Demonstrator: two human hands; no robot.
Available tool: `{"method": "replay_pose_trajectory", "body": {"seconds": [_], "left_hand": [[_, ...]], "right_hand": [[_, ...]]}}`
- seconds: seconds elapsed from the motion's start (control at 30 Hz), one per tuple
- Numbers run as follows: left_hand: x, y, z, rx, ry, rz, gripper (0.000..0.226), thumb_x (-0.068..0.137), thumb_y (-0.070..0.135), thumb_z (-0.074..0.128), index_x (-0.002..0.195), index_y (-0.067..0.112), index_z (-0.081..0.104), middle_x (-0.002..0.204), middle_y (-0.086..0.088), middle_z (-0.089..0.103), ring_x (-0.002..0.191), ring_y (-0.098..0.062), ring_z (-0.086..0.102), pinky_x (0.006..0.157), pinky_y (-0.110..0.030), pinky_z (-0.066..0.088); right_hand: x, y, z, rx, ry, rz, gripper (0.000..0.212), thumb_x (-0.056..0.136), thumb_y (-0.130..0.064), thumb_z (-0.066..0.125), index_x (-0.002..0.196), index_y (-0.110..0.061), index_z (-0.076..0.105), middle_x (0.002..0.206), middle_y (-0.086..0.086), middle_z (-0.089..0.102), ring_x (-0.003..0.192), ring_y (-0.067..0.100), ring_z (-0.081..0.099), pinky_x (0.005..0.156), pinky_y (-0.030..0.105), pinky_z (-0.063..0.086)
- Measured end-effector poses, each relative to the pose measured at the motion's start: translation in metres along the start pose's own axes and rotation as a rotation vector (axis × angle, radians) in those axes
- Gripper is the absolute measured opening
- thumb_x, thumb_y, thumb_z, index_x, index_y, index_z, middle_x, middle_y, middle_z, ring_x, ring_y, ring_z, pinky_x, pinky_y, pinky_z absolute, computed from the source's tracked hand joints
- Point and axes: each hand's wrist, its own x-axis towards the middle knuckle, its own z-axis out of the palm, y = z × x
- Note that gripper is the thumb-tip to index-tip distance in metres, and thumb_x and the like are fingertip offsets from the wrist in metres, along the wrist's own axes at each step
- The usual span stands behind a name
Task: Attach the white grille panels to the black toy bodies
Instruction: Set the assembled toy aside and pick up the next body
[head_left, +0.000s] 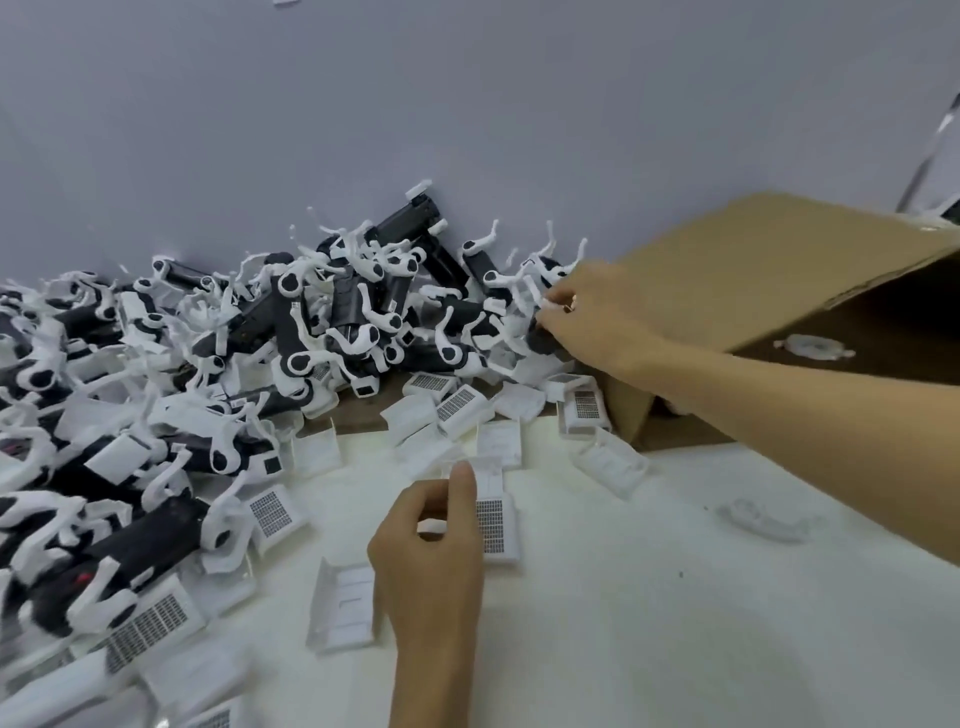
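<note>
From the head camera, the left hand (431, 545) pinches one white grille panel (493, 525) between thumb and fingers, just above the white table top (649, 623). The right hand (587, 312) reaches to the far right end of the heap, its fingers curled round a black toy body (543, 338) beside the tipped cardboard box (753, 270); how firm that hold is I cannot tell.

My judgement is that this pair is not yet joined: panel and body are well apart, one in each hand. Some bodies at the near left seem to carry panels already, though blur leaves that uncertain.

Counts: two hands and one box. About fifteen loose panels (457, 405) lie scattered on the table. The pile of bodies (218, 353) holds several dozen, too tangled to count exactly.
</note>
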Motion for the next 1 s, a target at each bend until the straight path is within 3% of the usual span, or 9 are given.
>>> {"method": "replay_pose_trajectory", "body": {"seconds": [0.17,0.33,0.4,0.5,0.63,0.73,0.83,0.93,1.0], "left_hand": [[-0.008,0.009,-0.001,-0.125,-0.033,0.129,0.05,0.088,0.067,0.058,0.076,0.021,0.072,0.078,0.008,0.071,0.073,-0.007,0.062,0.07,-0.03,0.047],[-0.018,0.016,0.003,-0.116,-0.358,0.397,0.072,0.083,0.088,0.035,0.097,0.03,0.075,0.102,0.01,0.072,0.092,-0.011,0.065,0.075,-0.026,0.05],[-0.024,0.018,0.012,-0.176,-0.455,0.298,0.08,0.074,0.093,0.043,0.092,0.022,0.075,0.097,0.003,0.075,0.088,-0.01,0.068,0.077,-0.022,0.051],[-0.032,0.022,0.024,-0.267,-0.534,0.032,0.054,0.07,0.067,0.067,0.075,0.013,0.071,0.081,-0.006,0.073,0.081,-0.022,0.071,0.086,-0.044,0.056],[-0.052,0.032,0.035,-0.399,-0.565,-0.222,0.048,0.071,0.052,0.086,0.082,0.012,0.061,0.071,-0.007,0.067,0.065,-0.021,0.066,0.059,-0.026,0.051],[-0.064,0.041,0.039,-0.549,-0.511,-0.445,0.045,0.067,0.035,0.081,0.09,0.003,0.06,0.072,-0.014,0.067,0.064,-0.025,0.069,0.054,-0.028,0.055],[-0.071,0.047,0.037,-0.73,-0.587,-0.694,0.043,0.068,0.037,0.08,0.088,0.004,0.061,0.077,-0.013,0.064,0.072,-0.023,0.068,0.071,-0.031,0.056],[-0.074,0.045,0.034,-0.789,-0.654,-0.734,0.044,0.078,0.054,0.067,0.077,0.01,0.07,0.07,-0.004,0.065,0.058,-0.013,0.065,0.057,-0.024,0.055],[-0.073,0.047,0.033,-0.819,-0.646,-0.814,0.044,0.077,0.047,0.071,0.087,0.004,0.073,0.074,-0.008,0.068,0.064,-0.017,0.068,0.066,-0.026,0.058]], "right_hand": [[-0.082,-0.028,-0.069,0.392,0.108,-0.308,0.01,0.085,-0.017,0.081,0.083,-0.007,0.078,0.086,0.003,0.069,0.066,0.016,0.063,0.065,0.023,0.051],[-0.172,-0.026,-0.076,0.084,0.096,-0.559,0.014,0.089,-0.005,0.071,0.1,-0.007,0.078,0.11,0.008,0.071,0.082,0.021,0.068,0.064,0.035,0.058],[-0.196,-0.018,-0.068,0.039,0.147,-0.527,0.015,0.086,-0.003,0.072,0.098,-0.008,0.078,0.11,0.009,0.072,0.083,0.024,0.069,0.061,0.036,0.057],[-0.217,-0.011,-0.057,0.051,0.233,-0.538,0.011,0.083,0.002,0.075,0.087,-0.008,0.078,0.107,0.008,0.074,0.085,0.025,0.068,0.061,0.033,0.056],[-0.229,-0.013,-0.052,0.127,0.287,-0.495,0.018,0.09,0.001,0.062,0.083,-0.008,0.075,0.111,0.004,0.072,0.088,0.023,0.064,0.058,0.031,0.053],[-0.235,-0.013,-0.052,0.195,0.274,-0.458,0.015,0.082,0.004,0.063,0.081,-0.008,0.072,0.114,0.003,0.069,0.088,0.026,0.059,0.06,0.032,0.051],[-0.238,-0.015,-0.055,0.28,0.25,-0.434,0.014,0.071,0.003,0.07,0.074,-0.011,0.068,0.112,-0.004,0.069,0.089,0.023,0.054,0.062,0.029,0.049],[-0.242,-0.018,-0.059,0.344,0.246,-0.476,0.014,0.073,0.004,0.07,0.072,-0.01,0.071,0.092,-0.006,0.071,0.081,0.019,0.054,0.066,0.028,0.05],[-0.243,-0.017,-0.063,0.397,0.308,-0.49,0.013,0.074,0.004,0.07,0.076,-0.009,0.075,0.083,-0.001,0.069,0.077,0.018,0.058,0.071,0.027,0.053]]}}
